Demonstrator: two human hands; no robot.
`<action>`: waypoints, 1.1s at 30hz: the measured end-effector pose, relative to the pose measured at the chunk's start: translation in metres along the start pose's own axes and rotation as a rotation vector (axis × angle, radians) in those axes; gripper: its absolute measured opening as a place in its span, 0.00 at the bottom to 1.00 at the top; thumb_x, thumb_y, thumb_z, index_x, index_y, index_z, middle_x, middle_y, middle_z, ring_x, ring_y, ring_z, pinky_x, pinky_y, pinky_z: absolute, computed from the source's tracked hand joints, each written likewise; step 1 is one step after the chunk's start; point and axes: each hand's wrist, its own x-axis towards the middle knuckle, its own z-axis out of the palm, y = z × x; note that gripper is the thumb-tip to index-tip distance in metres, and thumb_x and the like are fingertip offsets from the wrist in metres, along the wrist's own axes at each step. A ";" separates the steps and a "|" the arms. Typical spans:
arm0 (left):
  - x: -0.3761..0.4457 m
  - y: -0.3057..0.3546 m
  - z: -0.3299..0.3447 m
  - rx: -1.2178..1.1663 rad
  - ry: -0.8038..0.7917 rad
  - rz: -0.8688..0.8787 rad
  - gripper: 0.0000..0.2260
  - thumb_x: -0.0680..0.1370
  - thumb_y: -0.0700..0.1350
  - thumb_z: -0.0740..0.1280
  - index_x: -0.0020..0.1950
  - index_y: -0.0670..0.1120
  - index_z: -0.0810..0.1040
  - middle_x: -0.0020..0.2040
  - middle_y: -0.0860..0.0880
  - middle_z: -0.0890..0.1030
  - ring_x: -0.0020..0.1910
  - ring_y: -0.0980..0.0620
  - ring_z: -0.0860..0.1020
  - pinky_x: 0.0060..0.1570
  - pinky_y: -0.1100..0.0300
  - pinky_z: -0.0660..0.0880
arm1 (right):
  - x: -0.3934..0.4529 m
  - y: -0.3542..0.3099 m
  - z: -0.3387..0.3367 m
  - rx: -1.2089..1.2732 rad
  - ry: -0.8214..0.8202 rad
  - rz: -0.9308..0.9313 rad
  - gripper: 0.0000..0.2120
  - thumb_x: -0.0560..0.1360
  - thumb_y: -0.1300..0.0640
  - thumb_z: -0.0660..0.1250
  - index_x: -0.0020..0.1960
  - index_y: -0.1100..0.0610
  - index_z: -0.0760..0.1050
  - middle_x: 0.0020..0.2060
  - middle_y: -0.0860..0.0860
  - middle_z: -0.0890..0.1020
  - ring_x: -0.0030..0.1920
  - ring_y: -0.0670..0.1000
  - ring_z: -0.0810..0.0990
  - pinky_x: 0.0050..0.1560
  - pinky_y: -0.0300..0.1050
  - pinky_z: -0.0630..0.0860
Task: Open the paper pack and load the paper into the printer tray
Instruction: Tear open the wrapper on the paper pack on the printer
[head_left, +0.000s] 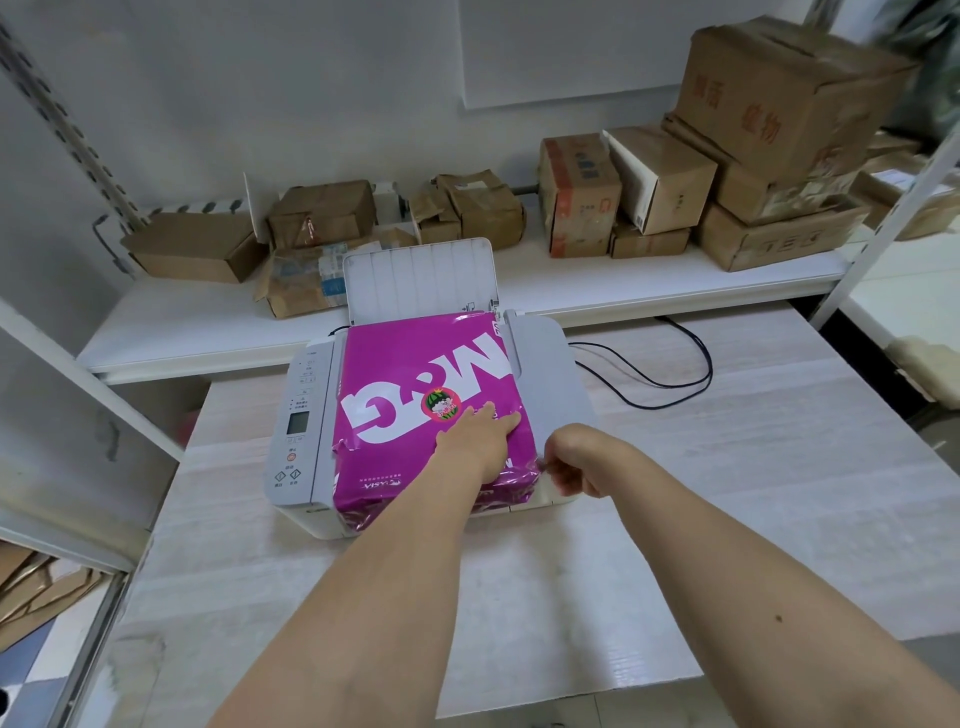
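Note:
A magenta paper pack (415, 384) with white letters lies flat on top of the white printer (306, 415). The printer's rear tray (415, 275) stands raised behind the pack, with no paper in it. My left hand (480, 436) presses flat on the pack's near right part, fingers spread. My right hand (571, 460) is at the pack's near right corner, fingers pinched on the wrapper's edge. The wrapper is crinkled along the near side.
The printer sits on a pale wooden table (727, 467). A black cable (670, 374) loops to its right. Behind runs a white shelf (623, 280) with several cardboard boxes (779, 104). Shelf posts stand at left and right.

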 end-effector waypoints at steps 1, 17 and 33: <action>0.000 0.000 0.000 -0.002 -0.002 -0.001 0.31 0.80 0.33 0.55 0.78 0.56 0.53 0.80 0.45 0.51 0.78 0.40 0.49 0.71 0.35 0.60 | -0.001 0.003 -0.001 0.005 0.003 0.013 0.17 0.77 0.67 0.53 0.30 0.60 0.68 0.22 0.53 0.67 0.24 0.50 0.62 0.24 0.37 0.63; 0.009 -0.003 0.003 -0.026 -0.038 0.006 0.31 0.78 0.31 0.53 0.78 0.54 0.53 0.80 0.44 0.50 0.78 0.38 0.49 0.72 0.35 0.56 | -0.003 0.054 -0.045 0.186 0.029 -0.271 0.14 0.69 0.51 0.75 0.45 0.57 0.73 0.37 0.51 0.77 0.32 0.48 0.75 0.30 0.37 0.69; -0.011 0.007 0.012 -0.002 -0.029 -0.036 0.29 0.80 0.35 0.55 0.78 0.54 0.53 0.80 0.48 0.50 0.78 0.38 0.49 0.69 0.31 0.58 | -0.010 0.046 0.014 -0.713 0.490 -0.587 0.08 0.75 0.56 0.63 0.48 0.53 0.81 0.47 0.53 0.84 0.50 0.58 0.80 0.46 0.47 0.75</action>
